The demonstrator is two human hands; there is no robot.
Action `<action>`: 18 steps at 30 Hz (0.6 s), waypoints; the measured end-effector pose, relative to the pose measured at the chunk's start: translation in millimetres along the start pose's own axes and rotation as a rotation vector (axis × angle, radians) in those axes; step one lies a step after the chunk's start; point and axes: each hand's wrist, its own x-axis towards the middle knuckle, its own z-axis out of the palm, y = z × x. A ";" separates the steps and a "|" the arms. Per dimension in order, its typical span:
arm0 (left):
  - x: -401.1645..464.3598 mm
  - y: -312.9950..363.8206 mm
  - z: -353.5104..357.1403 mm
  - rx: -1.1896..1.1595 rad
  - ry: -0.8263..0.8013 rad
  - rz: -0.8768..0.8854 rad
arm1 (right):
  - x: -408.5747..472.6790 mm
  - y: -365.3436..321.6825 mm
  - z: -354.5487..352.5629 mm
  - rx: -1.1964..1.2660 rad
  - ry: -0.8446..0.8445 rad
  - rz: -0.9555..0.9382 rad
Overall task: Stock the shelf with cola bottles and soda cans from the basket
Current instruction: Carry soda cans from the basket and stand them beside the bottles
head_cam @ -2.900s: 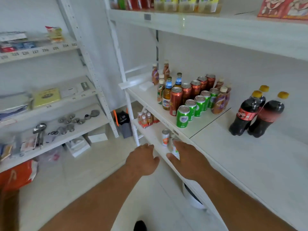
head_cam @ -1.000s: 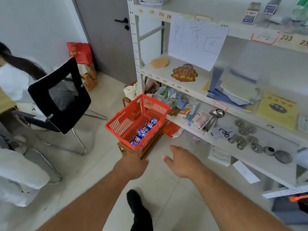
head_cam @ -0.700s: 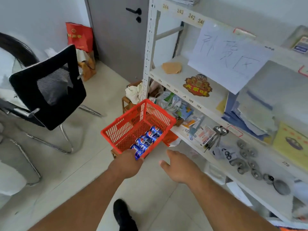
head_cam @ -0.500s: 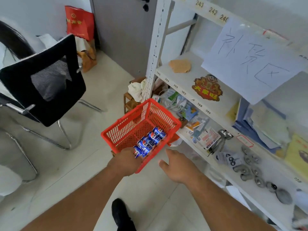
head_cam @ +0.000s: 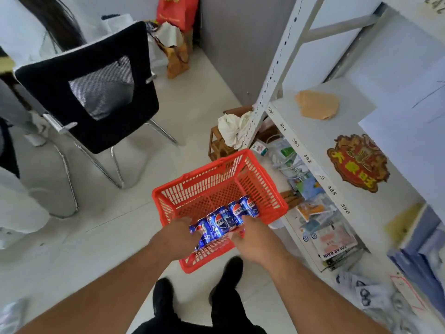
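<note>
1. Pale floor tile lies under a red basket [head_cam: 218,189] beside the storage shelf [head_cam: 313,131].
2. My left hand [head_cam: 172,238] reaches into the basket's near edge; whether its fingers are curled round a can, I cannot tell.
3. My right hand [head_cam: 255,239] reaches in likewise, fingertips hidden.
4. Blue soda cans [head_cam: 225,219] lie along the basket's right wall: rigid, slick, probably full and weighty, so I'd wrap each mid-body.

Both hands, left [head_cam: 173,238] and right [head_cam: 255,239], reaching into red basket [head_cam: 218,170] | blue soda cans [head_cam: 225,219] inside | black chair [head_cam: 89,85] nearby
</note>
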 end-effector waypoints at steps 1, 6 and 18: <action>7.8 2.1 3.7 -0.021 0.001 -0.020 | 12.3 4.4 -1.3 -0.006 -0.016 0.001; 54.2 2.0 28.2 -0.144 -0.008 -0.099 | 79.4 26.0 15.4 -0.022 -0.088 -0.010; 204.0 -41.1 117.1 -0.356 0.006 -0.345 | 227.3 67.7 127.4 0.110 -0.195 0.194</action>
